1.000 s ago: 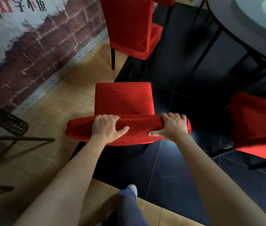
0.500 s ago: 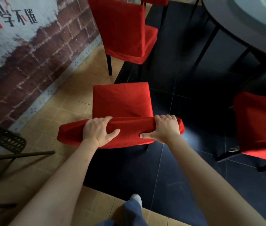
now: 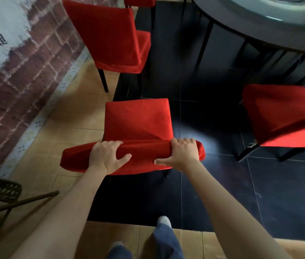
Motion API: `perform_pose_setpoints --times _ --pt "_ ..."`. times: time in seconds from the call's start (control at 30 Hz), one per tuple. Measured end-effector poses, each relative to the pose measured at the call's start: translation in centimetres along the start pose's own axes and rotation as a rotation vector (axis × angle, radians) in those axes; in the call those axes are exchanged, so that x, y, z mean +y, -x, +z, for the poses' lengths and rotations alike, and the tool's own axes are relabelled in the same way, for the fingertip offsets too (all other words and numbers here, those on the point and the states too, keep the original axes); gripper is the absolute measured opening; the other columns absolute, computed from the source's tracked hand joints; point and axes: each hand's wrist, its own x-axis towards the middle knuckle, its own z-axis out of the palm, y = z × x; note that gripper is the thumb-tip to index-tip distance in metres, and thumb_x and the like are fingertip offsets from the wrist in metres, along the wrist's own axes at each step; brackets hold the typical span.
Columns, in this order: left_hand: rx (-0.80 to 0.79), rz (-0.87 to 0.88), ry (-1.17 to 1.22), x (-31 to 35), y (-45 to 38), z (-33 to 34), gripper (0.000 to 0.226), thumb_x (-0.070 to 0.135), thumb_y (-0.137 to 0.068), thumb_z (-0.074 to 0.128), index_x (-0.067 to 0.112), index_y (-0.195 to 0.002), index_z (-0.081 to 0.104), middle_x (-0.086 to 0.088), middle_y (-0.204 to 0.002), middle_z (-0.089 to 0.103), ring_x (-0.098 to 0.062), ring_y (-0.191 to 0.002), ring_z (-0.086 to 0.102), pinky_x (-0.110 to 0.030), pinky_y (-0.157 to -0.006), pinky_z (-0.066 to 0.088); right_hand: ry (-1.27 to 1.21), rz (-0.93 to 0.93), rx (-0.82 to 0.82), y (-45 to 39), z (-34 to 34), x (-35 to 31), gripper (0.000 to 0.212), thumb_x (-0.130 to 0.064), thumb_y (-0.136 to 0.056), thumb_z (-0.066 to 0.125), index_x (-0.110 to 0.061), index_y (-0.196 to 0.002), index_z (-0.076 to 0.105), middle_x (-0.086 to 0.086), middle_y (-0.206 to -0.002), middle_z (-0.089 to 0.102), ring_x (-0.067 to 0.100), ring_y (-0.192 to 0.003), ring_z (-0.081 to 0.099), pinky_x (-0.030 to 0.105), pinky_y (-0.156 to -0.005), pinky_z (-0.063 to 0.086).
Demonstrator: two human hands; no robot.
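Observation:
A chair with a red fabric cover (image 3: 138, 120) stands in front of me, seen from above and behind, its seat facing away. My left hand (image 3: 106, 156) grips the top of its backrest left of the middle, fingers over the far side and thumb on the near side. My right hand (image 3: 180, 152) grips the same top edge near its right end in the same way. The chair's legs are mostly hidden under the seat and backrest.
A second red chair (image 3: 114, 36) stands ahead by the brick-pattern wall (image 3: 16, 71). A third red chair (image 3: 282, 116) is at the right beside a round grey table (image 3: 260, 32). A dark metal stool or rack (image 3: 0, 191) sits at the lower left.
The chair and both hands have drifted left in view, and the table and far chairs have shifted with the head's movement. Both grips stay the same.

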Motion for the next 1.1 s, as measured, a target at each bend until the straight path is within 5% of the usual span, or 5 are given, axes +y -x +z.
perform_pose_setpoints --times 0.83,1.1 --pt "-0.037 0.413 -0.004 -4.8 4.1 0.5 0.095 0.078 -0.072 0.01 0.017 -0.123 0.062 -0.002 -0.112 0.069 -0.022 -0.103 0.061 -0.037 -0.094 0.038 -0.04 0.436 0.017 13.8 3.5 -9.9 0.088 -0.098 -0.054 0.035 -0.019 -0.09 0.047 0.003 -0.092 0.064 0.027 -0.089 0.059 0.037 -0.084 0.039" --pt "-0.075 0.509 -0.055 -6.8 5.4 0.3 0.097 0.08 -0.069 0.005 0.024 -0.126 0.059 0.003 -0.12 0.065 -0.019 -0.113 0.056 -0.037 -0.1 0.034 -0.087 0.578 -0.079 16.9 4.4 -14.5 0.107 -0.099 -0.053 0.026 -0.018 -0.117 0.053 0.006 -0.115 0.061 0.03 -0.107 0.055 0.044 -0.093 0.037"
